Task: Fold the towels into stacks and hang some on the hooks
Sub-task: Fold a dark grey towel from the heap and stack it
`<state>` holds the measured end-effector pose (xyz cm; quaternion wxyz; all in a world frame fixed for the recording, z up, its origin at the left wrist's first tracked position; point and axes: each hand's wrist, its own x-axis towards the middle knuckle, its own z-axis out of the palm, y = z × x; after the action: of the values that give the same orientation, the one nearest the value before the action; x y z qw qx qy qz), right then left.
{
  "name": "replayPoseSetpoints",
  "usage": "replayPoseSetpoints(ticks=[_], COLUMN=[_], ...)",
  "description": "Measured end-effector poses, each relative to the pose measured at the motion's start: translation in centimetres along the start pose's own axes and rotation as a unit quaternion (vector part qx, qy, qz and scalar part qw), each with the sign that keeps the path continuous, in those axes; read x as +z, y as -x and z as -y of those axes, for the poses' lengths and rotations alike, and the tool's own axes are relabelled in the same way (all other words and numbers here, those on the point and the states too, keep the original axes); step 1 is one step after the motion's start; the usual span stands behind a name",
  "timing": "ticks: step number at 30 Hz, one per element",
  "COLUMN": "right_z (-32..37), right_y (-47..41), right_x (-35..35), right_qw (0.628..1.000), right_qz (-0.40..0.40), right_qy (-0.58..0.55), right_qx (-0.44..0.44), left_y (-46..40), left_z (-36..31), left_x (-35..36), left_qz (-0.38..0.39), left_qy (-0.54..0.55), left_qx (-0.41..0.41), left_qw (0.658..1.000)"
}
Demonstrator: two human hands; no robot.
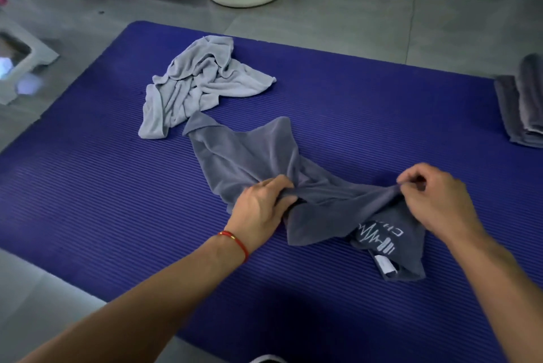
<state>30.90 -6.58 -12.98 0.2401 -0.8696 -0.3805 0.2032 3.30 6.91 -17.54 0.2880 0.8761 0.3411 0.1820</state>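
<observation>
Bare forearms, no sleeves — a thin red cord bracelet (235,240) circles the left wrist.

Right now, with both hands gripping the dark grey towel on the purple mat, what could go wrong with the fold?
1. The left hand and right hand hold the dark grey printed towel bunched at mid-length, not by its corners, so the fold may come out crooked.
2. Its far end lies against the crumpled light grey towel on the ribbed purple mat; spreading might drag that one along.
</observation>
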Motion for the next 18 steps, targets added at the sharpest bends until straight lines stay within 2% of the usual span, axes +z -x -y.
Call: replayPoseSetpoints(ticks=[2, 5, 7, 9, 10, 11, 13, 14, 15, 16, 17, 18], right_z=[1.2, 3.1, 3.7, 3.6, 3.4, 3.4, 3.7, 3.9, 4.1, 4.5, 4.9, 5.3], right_y=[0.6, 1.7, 2.0, 1.4, 1.1, 0.8, 0.5, 0.6, 0.8, 0.9, 0.9, 0.7], right_x=[0.7, 3.1, 4.8, 5.0, 4.5, 3.7, 2.0, 1.4, 1.1, 1.3, 2.0, 3.0], right_qw=[0.995, 0.955, 0.943, 0.949, 0.949, 0.943, 0.906, 0.884, 0.873, 0.882, 0.908, 0.934], right_qz=[0.043, 0.165, 0.184, 0.148, 0.160, 0.210, 0.351, 0.408, 0.434, 0.421, 0.370, 0.301], right_qy=[-0.006, 0.087, 0.125, 0.130, 0.139, 0.151, 0.162, 0.162, 0.163, 0.145, 0.114, 0.086], right_qx=[-0.089, -0.232, -0.247, -0.246, -0.231, -0.209, -0.172, -0.158, -0.152, -0.154, -0.162, -0.170], left_y=[0.6, 1.3, 1.4, 1.4, 1.4, 1.5, 1.6, 1.7, 1.5, 1.1, 0.6, 0.0], left_z=[-0.2, -1.2, -1.8, -2.0, -2.1, -2.0, -1.6, -1.1, -0.2, 1.2, 2.8, 4.3], left_x=[-0.8, -2.0, -2.9, -3.8, -4.3, -4.8, -5.6, -5.9, -6.0, -5.9, -5.8, -5.5], left_qz=[-0.025, -0.025, -0.030, -0.016, 0.034, 0.120, 0.298, 0.318, 0.276, 0.187, 0.089, 0.024], left_qy=[0.042, 0.089, 0.100, 0.097, 0.095, 0.100, 0.116, 0.123, 0.117, 0.081, 0.004, -0.097], left_qx=[-0.018, -0.024, -0.025, -0.023, -0.018, -0.012, -0.028, -0.041, -0.057, -0.074, -0.085, -0.098], left_qw=[0.999, 0.995, 0.994, 0.995, 0.995, 0.988, 0.947, 0.939, 0.952, 0.976, 0.992, 0.990])
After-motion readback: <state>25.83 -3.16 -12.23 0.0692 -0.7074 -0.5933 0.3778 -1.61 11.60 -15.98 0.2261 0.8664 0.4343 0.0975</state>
